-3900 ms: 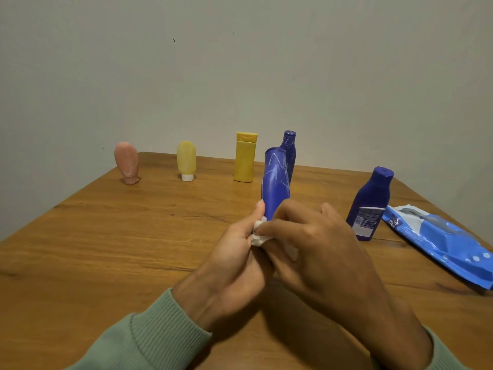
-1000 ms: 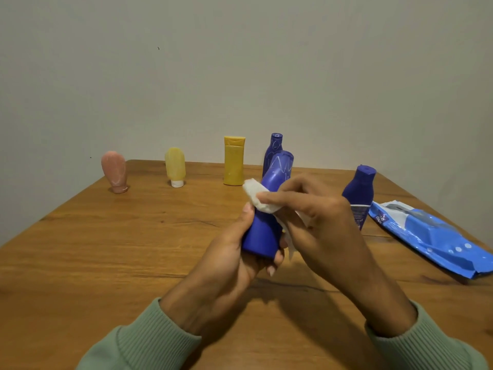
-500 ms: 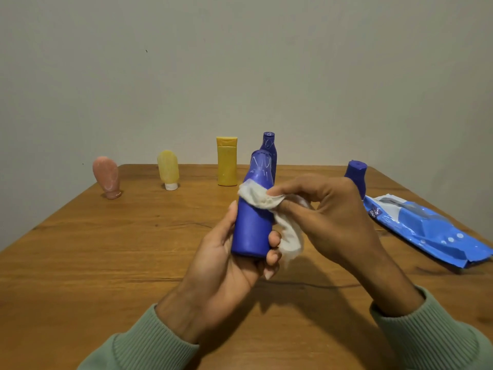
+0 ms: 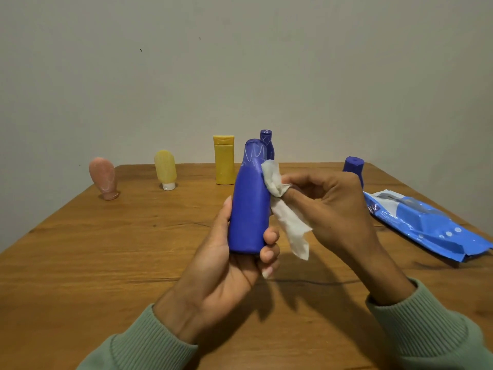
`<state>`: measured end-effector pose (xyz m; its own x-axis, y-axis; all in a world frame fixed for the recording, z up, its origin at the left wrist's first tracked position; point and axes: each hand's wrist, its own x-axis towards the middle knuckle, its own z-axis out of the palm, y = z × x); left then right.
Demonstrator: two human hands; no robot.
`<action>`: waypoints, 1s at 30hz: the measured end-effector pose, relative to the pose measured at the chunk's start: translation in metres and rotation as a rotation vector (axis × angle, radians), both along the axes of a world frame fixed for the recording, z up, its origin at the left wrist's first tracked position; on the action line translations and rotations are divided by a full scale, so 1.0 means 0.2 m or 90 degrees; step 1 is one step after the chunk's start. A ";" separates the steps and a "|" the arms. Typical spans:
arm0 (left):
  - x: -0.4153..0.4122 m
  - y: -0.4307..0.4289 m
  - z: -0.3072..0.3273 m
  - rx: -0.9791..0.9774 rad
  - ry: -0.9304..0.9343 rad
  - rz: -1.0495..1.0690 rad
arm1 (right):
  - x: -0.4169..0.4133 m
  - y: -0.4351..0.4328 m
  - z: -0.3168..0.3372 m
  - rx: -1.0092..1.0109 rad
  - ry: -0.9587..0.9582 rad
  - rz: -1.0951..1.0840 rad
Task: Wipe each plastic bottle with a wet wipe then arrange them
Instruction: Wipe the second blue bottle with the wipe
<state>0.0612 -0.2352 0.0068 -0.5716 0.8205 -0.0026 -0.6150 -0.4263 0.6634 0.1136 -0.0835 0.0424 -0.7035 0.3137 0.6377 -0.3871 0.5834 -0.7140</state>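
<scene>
— So, where is the bottle that is getting cleaned?
— Up in the air over the surface [image 4: 106,249], standing straight. The left hand [image 4: 226,268] holds the blue bottle [image 4: 249,209] low down, with its fingers [image 4: 270,236] curled round the bottom half.
— And the other hand?
— The right hand [image 4: 333,209] pinches a wet wipe [image 4: 288,222] with its fingers [image 4: 296,180] and presses it on the bottle just under the cap. The rest of the wipe hangs down loose.
— Will the bottle be hard to hold?
— I think it is light, and the plastic may bend a bit if you squeeze. Once it is wet it could get slippery. Low on the body is a good place to hold, because that leaves the top free for wiping.
— And the wipe?
— Soft and floppy, I think. Bunch it up so it does not flap.
— How many bottles are there?
— Six. Three are blue: the one in the hand, a tall blue bottle [image 4: 266,137] behind it, and a short blue bottle [image 4: 353,166] partly hidden by the right hand. Then a deep yellow bottle [image 4: 224,160], a pale yellow bottle [image 4: 165,168] and a pink bottle [image 4: 104,178]. Those five stand on the surface.
— How many wipes?
— One wipe is out, and one blue pack [image 4: 426,225] lies on the right.
</scene>
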 end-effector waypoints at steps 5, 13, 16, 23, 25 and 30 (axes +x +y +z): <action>-0.01 0.00 -0.01 -0.005 0.009 0.021 | 0.00 0.00 0.02 -0.071 -0.041 0.095; 0.00 0.00 -0.02 -0.123 0.122 0.048 | 0.00 -0.03 0.00 0.082 0.066 -0.044; 0.01 0.00 -0.02 -0.164 0.158 0.053 | -0.02 -0.03 -0.01 0.159 0.108 -0.093; 0.02 0.01 -0.03 -0.258 0.287 0.082 | -0.02 -0.01 -0.02 0.234 0.159 -0.150; 0.02 0.01 -0.03 -0.268 0.297 0.086 | -0.02 -0.03 -0.02 0.301 0.132 -0.145; 0.01 0.01 -0.03 -0.304 0.372 0.100 | -0.01 -0.03 -0.01 0.423 0.100 -0.188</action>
